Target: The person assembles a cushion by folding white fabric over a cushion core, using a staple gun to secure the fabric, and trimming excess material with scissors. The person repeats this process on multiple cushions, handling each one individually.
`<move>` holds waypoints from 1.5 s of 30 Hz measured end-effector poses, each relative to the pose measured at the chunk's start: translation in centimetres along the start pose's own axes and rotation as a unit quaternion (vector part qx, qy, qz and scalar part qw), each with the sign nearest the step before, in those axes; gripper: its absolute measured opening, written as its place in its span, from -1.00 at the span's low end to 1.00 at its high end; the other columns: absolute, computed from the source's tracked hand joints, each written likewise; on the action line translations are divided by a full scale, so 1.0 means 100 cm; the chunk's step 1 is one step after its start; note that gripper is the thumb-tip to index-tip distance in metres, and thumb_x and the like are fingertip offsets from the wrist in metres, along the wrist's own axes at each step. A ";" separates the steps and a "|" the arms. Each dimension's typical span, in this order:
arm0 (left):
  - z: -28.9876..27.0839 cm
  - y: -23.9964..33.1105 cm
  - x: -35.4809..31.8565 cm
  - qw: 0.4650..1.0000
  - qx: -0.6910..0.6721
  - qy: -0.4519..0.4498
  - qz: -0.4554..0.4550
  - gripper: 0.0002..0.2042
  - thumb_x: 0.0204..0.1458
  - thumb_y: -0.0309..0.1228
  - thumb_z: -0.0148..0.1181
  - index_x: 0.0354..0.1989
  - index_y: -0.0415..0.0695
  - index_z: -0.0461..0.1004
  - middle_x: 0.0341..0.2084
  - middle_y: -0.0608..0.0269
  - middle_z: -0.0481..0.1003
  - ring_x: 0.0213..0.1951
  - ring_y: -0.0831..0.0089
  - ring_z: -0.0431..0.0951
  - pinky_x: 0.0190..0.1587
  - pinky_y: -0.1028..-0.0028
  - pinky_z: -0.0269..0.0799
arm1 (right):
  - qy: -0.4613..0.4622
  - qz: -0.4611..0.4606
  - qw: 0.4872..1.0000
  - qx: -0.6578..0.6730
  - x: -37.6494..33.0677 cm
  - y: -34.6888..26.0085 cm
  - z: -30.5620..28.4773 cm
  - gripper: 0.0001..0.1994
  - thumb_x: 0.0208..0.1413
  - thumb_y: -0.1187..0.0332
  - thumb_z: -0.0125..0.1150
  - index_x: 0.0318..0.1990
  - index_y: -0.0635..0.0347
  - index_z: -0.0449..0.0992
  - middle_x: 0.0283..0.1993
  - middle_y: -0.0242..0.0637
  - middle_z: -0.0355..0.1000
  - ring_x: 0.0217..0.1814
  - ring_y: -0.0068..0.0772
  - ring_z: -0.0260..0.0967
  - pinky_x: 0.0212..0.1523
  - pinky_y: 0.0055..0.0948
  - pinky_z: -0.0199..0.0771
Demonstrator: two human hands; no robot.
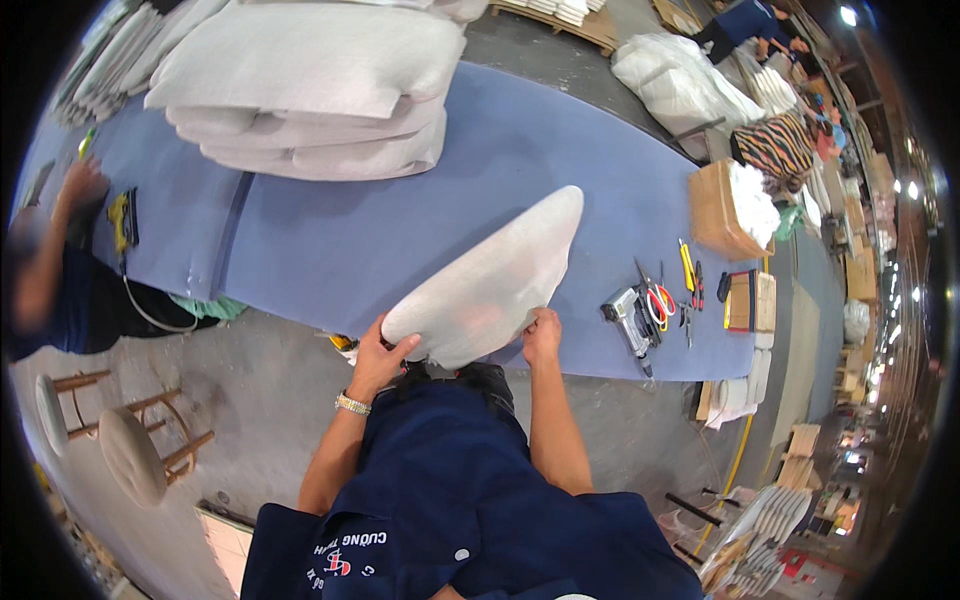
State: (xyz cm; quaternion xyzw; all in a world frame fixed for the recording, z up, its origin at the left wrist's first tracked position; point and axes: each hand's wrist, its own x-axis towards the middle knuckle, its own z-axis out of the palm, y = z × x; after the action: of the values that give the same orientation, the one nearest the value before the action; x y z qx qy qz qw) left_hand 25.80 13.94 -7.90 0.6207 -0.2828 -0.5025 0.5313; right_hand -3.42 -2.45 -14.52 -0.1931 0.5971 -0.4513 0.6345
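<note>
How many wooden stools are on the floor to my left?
2. One round-seated stool stands on the concrete floor at lower left, and a second stool sits just beyond it nearer the picture's edge. Others may be hidden outside the view.

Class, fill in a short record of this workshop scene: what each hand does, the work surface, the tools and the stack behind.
Left hand: grips near end of white cushion
Right hand: grips cushion's near edge
Surface: blue table
Tools: staple gun, red-handled scissors, at right
Behind: stack of white cushions
</note>
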 end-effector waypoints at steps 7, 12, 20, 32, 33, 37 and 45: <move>-0.007 0.004 0.038 0.982 0.027 0.128 -0.140 -0.28 0.26 0.09 0.23 0.33 -0.32 0.30 0.08 0.01 0.54 -0.10 0.32 0.57 -0.22 0.37 0.55 | 0.003 0.026 0.998 0.065 0.025 -0.046 0.023 -0.65 0.35 0.11 0.19 0.13 0.06 0.40 -0.13 -0.32 0.50 -0.22 -0.41 0.46 -0.18 -0.33 0.60; 0.009 -0.003 0.051 0.971 0.031 0.186 -0.149 -0.16 0.26 0.15 0.19 0.43 -0.32 0.11 0.30 -0.12 0.35 0.19 0.18 0.46 -0.01 0.21 0.57 | 0.072 -0.043 0.994 -0.068 0.084 -0.072 0.006 -0.62 0.43 0.10 0.08 0.25 0.07 0.38 0.11 -0.22 0.48 -0.17 -0.41 0.49 -0.27 -0.34 0.62; 0.025 0.001 0.048 0.972 -0.043 0.188 -0.131 -0.18 0.35 0.10 0.06 0.47 -0.38 0.04 0.33 -0.16 0.35 0.24 0.04 0.51 0.18 0.09 0.55 | -0.137 -0.095 0.980 -0.106 0.153 -0.131 0.063 -0.59 0.45 0.10 0.02 0.36 -0.04 0.42 0.27 -0.33 0.39 -0.09 -0.52 0.35 -0.13 -0.40 0.56; 0.062 -0.036 -0.120 0.902 -0.188 0.031 -0.388 -0.30 0.31 0.15 0.11 0.34 -0.25 0.40 0.11 0.05 0.59 0.07 0.22 0.65 0.07 0.22 0.63 | -0.230 -0.320 0.843 -0.366 0.020 -0.234 -0.017 -0.38 0.05 0.09 0.46 0.23 0.18 0.47 0.37 0.21 0.23 0.20 0.08 0.43 0.15 -0.13 0.51; 0.063 -0.035 -0.122 0.873 -0.265 -0.042 -0.407 -0.30 0.32 0.16 0.09 0.35 -0.25 0.40 0.12 0.05 0.59 0.07 0.23 0.65 0.07 0.23 0.62 | -0.240 -0.342 0.817 -0.398 0.013 -0.236 -0.030 -0.31 0.02 0.05 0.49 0.27 0.16 0.44 0.45 0.29 0.14 0.28 0.18 0.39 0.21 -0.06 0.49; 0.127 -0.001 -0.135 0.930 0.012 0.011 -0.368 -0.30 0.37 0.16 -0.03 0.35 -0.28 0.39 0.12 0.05 0.59 0.06 0.31 0.65 0.12 0.26 0.59 | -0.241 -0.326 0.730 -0.549 -0.006 -0.253 -0.053 -0.15 -0.05 0.11 0.50 0.43 0.09 0.28 0.57 0.50 -0.18 0.38 0.48 0.24 0.31 0.07 0.40; 0.104 0.013 -0.052 0.799 0.584 -0.088 -0.113 -0.51 0.33 -0.04 0.19 0.21 -0.19 0.55 -0.22 0.07 0.72 -0.22 0.25 0.72 -0.10 0.30 0.62 | -0.210 -0.355 0.851 -0.326 0.001 -0.219 -0.069 -0.44 0.01 0.52 0.28 0.24 0.26 0.39 0.53 0.34 0.06 0.25 0.08 0.46 0.09 -0.18 0.59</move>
State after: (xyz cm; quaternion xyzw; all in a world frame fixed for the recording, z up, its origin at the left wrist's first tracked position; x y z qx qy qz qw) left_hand 14.73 14.26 -4.30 0.7942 -0.4960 -0.3504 -0.0199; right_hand -17.40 -11.89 1.14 -0.6779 0.4531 -0.3743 0.4416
